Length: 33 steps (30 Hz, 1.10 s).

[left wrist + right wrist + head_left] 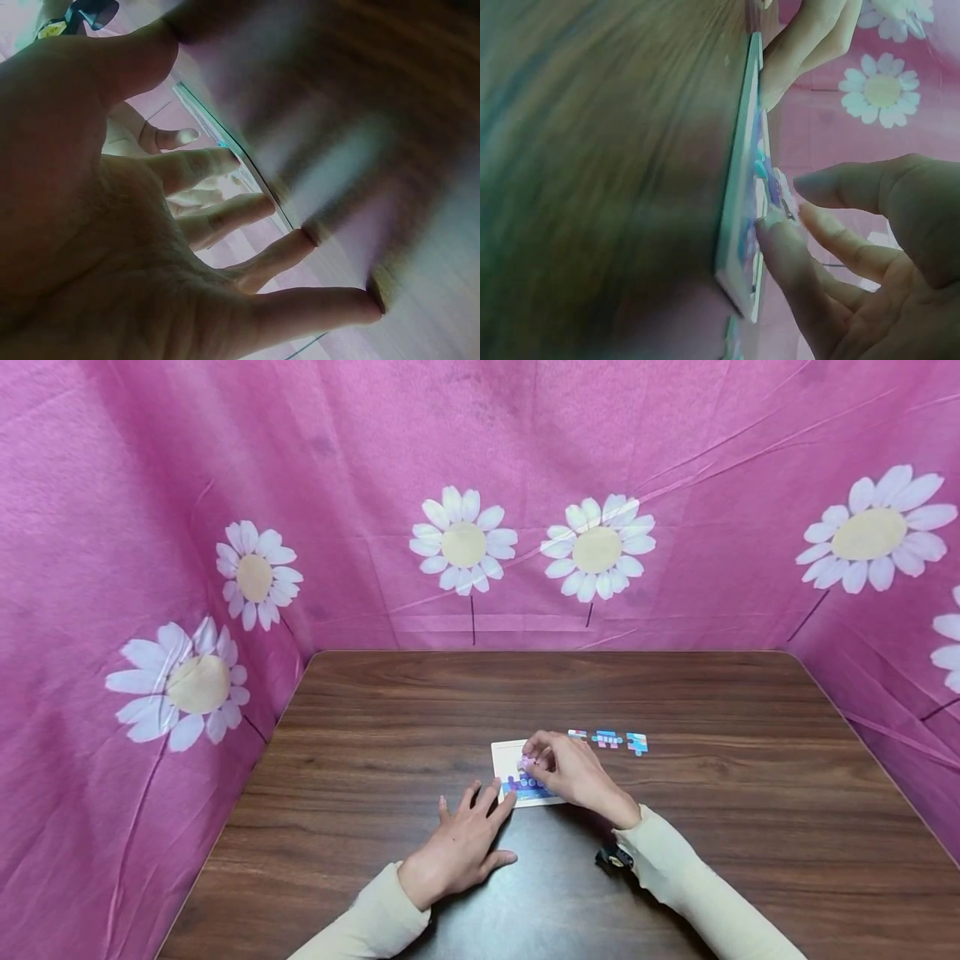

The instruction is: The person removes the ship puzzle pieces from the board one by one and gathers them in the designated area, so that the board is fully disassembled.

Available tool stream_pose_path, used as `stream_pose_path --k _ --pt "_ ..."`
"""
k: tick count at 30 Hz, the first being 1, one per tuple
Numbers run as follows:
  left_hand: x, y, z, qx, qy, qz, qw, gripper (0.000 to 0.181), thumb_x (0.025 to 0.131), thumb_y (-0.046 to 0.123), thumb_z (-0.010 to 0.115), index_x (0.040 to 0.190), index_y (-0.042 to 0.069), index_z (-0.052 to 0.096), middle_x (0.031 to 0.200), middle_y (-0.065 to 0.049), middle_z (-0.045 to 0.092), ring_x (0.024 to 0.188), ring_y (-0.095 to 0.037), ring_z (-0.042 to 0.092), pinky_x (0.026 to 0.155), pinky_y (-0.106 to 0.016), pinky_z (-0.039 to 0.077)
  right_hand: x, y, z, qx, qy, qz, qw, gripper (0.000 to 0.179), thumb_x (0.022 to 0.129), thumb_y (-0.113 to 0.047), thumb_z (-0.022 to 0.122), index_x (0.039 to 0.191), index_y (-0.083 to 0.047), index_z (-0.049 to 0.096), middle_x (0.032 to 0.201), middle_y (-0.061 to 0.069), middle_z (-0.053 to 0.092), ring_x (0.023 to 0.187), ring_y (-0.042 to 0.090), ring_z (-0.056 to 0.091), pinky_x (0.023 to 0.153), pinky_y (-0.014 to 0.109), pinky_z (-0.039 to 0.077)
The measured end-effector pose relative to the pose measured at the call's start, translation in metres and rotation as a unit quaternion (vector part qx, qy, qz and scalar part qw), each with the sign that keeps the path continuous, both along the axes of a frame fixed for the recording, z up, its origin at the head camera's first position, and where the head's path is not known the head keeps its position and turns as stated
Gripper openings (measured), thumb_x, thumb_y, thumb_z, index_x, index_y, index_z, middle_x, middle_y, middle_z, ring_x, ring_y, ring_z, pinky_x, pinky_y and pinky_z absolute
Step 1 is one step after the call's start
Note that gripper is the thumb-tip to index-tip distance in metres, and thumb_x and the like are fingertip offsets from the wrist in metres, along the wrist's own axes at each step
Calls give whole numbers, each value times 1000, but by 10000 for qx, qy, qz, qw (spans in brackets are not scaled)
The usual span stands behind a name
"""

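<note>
A small puzzle board with a pale frame lies on the table, its lower part filled with blue and purple picture pieces. My right hand is over the board and pinches a pink and purple puzzle piece between thumb and fingers. That piece stands tilted close over the board's surface in the right wrist view. My left hand lies spread at the board's left side, with fingertips at its lower left edge and the thumb out to the right. The right hand hides the board's right part.
Beyond the right hand, a jigsaw piece with pink and blue print lies on the table between a partly hidden piece and a blue one. A black device sits at the right wrist. A pink flowered curtain surrounds the table.
</note>
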State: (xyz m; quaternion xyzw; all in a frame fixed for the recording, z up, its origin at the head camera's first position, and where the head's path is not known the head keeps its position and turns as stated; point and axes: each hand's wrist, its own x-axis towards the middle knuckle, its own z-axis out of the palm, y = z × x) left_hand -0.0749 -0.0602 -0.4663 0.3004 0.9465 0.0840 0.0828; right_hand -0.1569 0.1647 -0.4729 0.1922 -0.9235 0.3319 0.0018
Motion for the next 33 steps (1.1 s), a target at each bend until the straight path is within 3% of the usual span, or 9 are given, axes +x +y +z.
stream_pose_path --k 8,14,23,33 --pt "0 2 -1 32 42 -17 10000 78 96 53 67 160 17 41 165 -12 40 149 -42 42 98 -78 44 1 -3 2 -383 -265 145 9988 16 93 -15 79 103 -15 67 90 0 79 80 8 71 74 28 54" --pt "1 3 0 26 -49 -6 10000 77 96 53 67 160 18 41 165 -11 39 149 -42 41 99 -78 43 2 8 1 -874 -263 113 9958 13 93 -9 77 103 -9 68 89 5 80 73 6 68 67 23 52" --pt "0 1 2 82 -161 2 9998 78 97 52 67 161 18 39 167 -13 37 151 -42 39 100 -80 41 0 56 3 -1327 -674 -524 9875 14 94 -3 74 105 -3 67 89 16 79 58 17 67 51 29 54" --pt "0 0 0 87 -177 1 9998 78 97 52 66 162 18 38 167 -13 37 151 -42 38 100 -80 41 5 95 7 -919 -825 -1099 9862 16 95 -6 74 108 -1 67 88 16 78 60 17 68 50 31 55"
